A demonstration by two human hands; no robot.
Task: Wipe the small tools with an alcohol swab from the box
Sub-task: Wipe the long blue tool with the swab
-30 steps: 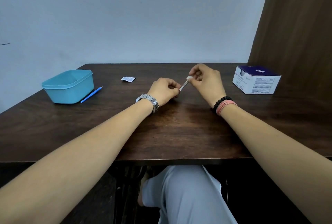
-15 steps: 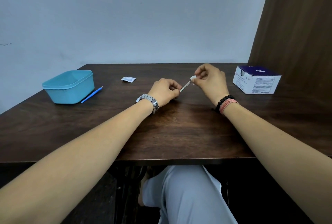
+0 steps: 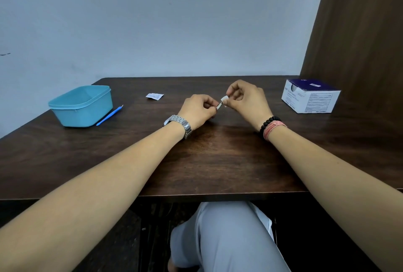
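Observation:
My left hand [image 3: 199, 109] pinches a thin metal tool [image 3: 219, 105] near its base, held just above the middle of the dark wooden table [image 3: 218, 162]. My right hand [image 3: 246, 99] pinches a small white swab [image 3: 224, 99] folded over the tool's upper end. Most of the tool is hidden by fingers and swab. The white and purple swab box [image 3: 310, 95] stands at the right. A blue plastic tool [image 3: 109, 115] lies beside the tub on the left.
A light blue plastic tub [image 3: 81, 106] sits at the table's left. A torn swab wrapper [image 3: 154, 96] lies behind my left hand. A brown panel [image 3: 359, 32] rises at the right, a pale wall behind. My knee [image 3: 229, 239] is under the table's front edge.
My right hand with the swab slid out toward the tool's tip, then came back down the tool toward my left hand. The left hand stayed in place.

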